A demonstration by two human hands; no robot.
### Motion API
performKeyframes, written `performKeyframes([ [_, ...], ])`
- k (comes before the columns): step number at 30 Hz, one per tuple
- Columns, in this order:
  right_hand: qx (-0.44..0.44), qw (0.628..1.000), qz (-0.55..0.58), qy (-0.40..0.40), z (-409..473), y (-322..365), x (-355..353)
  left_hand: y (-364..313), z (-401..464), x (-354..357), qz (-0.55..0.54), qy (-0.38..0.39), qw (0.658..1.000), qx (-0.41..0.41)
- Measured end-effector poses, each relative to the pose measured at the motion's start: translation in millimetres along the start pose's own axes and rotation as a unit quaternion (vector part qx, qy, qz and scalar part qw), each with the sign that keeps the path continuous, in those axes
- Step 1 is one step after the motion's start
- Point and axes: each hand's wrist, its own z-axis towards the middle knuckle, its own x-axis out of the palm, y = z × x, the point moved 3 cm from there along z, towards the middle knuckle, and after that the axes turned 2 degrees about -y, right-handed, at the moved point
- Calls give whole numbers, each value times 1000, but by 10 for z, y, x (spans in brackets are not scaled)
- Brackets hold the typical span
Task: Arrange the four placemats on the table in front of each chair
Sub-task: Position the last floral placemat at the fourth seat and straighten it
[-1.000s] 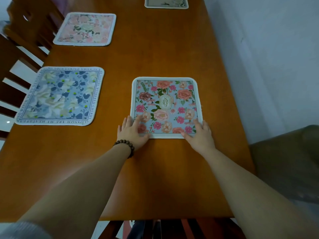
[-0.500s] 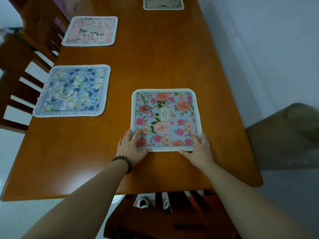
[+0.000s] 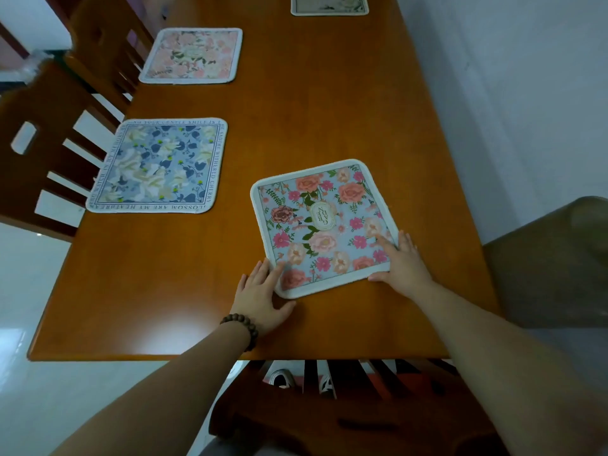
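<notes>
A pale blue placemat with pink roses [image 3: 320, 222] lies near the table's near end, turned slightly askew. My left hand [image 3: 261, 296] presses flat on its near left corner, fingers spread. My right hand [image 3: 403, 261] rests flat on its near right corner. A blue and white floral placemat [image 3: 158, 166] lies at the left edge in front of a chair. A pink floral placemat [image 3: 192, 55] lies farther along the same edge. A fourth, pale placemat [image 3: 329, 4] is cut off at the top.
The wooden table [image 3: 296, 103] runs away from me, its right side against a white wall [image 3: 510, 77]. Wooden chairs [image 3: 42, 133] stand along the left side. Another chair [image 3: 345, 413] is tucked under the near end. A brown cushioned seat [image 3: 552, 258] is at the right.
The rose placemat has slid toward the near end of the table and rotated a little under both hands. The camera view has shifted back and tilted.
</notes>
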Motion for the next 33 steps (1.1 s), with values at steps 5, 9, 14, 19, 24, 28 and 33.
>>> performKeyframes([
  [5,-14,999,-27,-15,331,-74,-216,-234,-78,77,37,58,996,63],
  [9,2,999,-4,-40,354,-58,-175,-369,-73,88,53,58,993,87],
  [14,49,992,69,-90,121,102,15,-223,251,-238,54,-37,997,48],
  [19,83,987,65,-123,-126,450,204,5,905,-630,86,-55,995,-2],
  [24,112,984,71,-121,-203,777,401,55,1481,-815,102,-51,993,-39],
  [28,141,978,83,-130,-96,819,421,84,1681,-768,102,-11,992,-67],
  [33,129,978,85,-141,69,702,316,58,1676,-661,86,-31,993,-70],
])
